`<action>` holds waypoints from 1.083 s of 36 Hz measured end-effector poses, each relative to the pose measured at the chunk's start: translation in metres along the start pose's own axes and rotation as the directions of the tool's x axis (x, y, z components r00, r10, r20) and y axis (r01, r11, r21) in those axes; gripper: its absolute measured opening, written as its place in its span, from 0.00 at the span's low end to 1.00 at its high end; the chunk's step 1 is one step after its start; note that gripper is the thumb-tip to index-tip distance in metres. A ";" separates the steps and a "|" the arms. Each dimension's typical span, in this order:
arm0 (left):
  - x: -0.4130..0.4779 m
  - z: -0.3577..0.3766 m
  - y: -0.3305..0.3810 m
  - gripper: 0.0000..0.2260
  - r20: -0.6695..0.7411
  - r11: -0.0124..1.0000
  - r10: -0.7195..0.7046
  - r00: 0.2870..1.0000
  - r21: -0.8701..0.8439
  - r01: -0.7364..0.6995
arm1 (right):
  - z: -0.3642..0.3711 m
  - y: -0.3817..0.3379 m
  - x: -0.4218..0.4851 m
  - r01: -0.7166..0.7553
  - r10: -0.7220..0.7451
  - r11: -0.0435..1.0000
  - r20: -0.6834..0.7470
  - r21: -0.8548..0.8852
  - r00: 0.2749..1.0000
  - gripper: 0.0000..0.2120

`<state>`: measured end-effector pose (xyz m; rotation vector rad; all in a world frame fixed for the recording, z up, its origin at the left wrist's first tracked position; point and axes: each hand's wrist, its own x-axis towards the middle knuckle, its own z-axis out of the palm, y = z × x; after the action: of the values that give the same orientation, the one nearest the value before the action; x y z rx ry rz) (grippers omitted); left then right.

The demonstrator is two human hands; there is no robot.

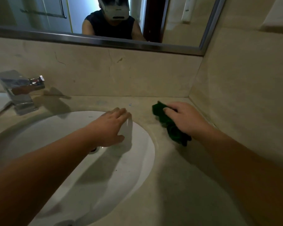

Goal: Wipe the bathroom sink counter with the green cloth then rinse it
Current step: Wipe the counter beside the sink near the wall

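1. Green and bunched, the cloth point(170, 126) lies on the beige stone counter point(178, 168) to the right of the basin point(82, 160), near the back corner where the side wall meets the backsplash. In the head view, the right hand point(185, 119) presses flat on top of it, fingers spread over the far end, so the cloth shows beyond the fingertips and trails back under the palm towards the wrist.
2. The left hand point(111, 128) hovers open over the basin's far rim, fingers loosely together, holding nothing.
3. By my reading the wiping step is in hand; rinsing has not begun, and no water is visible at the faucet point(21, 92).
4. The next move likely calls for steady downward pressure while sweeping the cloth along the counter, then a firmer gather of the fabric before carrying it left to the faucet.
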<state>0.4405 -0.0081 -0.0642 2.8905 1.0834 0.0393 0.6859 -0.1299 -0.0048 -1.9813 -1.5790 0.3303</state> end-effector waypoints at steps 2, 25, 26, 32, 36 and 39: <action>0.006 0.004 -0.002 0.44 0.017 1.000 0.006 1.000 0.001 -0.006 | -0.018 0.030 0.009 -0.062 0.046 0.991 -0.138 -0.115 0.989 0.14; 0.005 0.006 -0.042 0.42 -0.061 0.989 0.086 0.994 -0.113 -0.093 | 0.088 0.005 0.148 0.049 0.018 0.937 0.186 -0.346 0.982 0.22; 0.002 0.004 -0.047 0.41 -0.075 0.990 0.067 0.995 -0.122 -0.076 | 0.089 -0.002 0.145 0.079 -0.009 0.937 0.201 -0.340 0.979 0.22; -0.026 -0.012 -0.079 0.40 -0.116 0.978 -0.199 0.973 -0.082 0.191 | 0.100 -0.056 0.102 0.258 -0.170 0.943 0.360 -0.212 0.917 0.18; -0.031 -0.019 -0.095 0.41 -0.082 0.955 -0.295 0.952 -0.052 0.292 | 0.081 -0.073 0.066 0.162 -0.174 0.985 0.326 0.065 0.929 0.14; -0.033 -0.019 -0.095 0.37 -0.057 0.953 -0.301 0.952 -0.047 0.299 | 0.038 -0.047 0.055 0.029 -0.043 0.978 0.061 0.208 0.997 0.13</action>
<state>0.3522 0.0428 -0.0513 2.6737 1.5034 0.1374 0.6433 -0.0610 0.0004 -1.7973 -1.5510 0.5271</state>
